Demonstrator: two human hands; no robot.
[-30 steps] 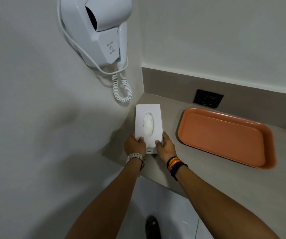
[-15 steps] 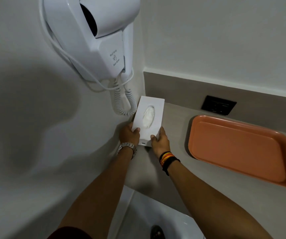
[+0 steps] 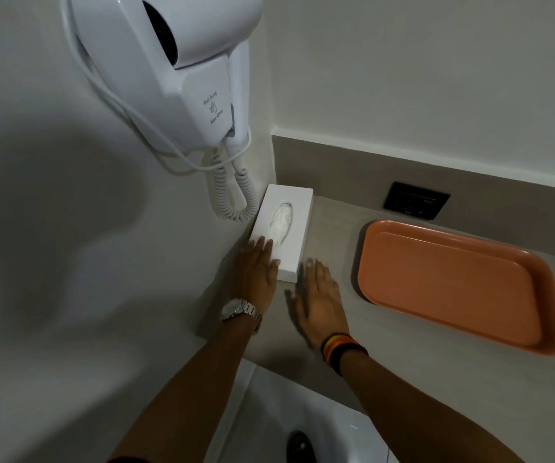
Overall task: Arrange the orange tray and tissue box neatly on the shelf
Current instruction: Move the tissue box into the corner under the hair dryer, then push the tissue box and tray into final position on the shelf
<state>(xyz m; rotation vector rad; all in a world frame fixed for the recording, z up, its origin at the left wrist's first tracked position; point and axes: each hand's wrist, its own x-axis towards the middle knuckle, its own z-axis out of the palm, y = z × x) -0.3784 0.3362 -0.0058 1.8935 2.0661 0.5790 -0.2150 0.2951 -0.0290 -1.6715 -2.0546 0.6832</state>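
While the left hand [image 3: 256, 269] lies flat with fingers [image 3: 262, 243] spread and extended, gripping nothing, its fingertips rest on the near end of the white tissue box [image 3: 284, 228], thumb against the box's near corner; right hand [image 3: 319, 295] also flat and open, palm down over the shelf [image 3: 336, 342], just beside the box's near right corner, contact with the box unclear; silver watch [image 3: 241, 310] on left wrist, striped bands [image 3: 339, 349] on right wrist; tissue box sits lengthwise in the left corner of the shelf, long side close along the left wall, a tissue showing in its oval slot; coiled cord [image 3: 232, 198] of a wall-mounted hair dryer [image 3: 182, 68] hangs just left of the box; orange tray [image 3: 453, 282] lies flat on the shelf to the right, well apart from the box, slightly angled; black outlet [image 3: 416, 204] on the backsplash behind the tray.
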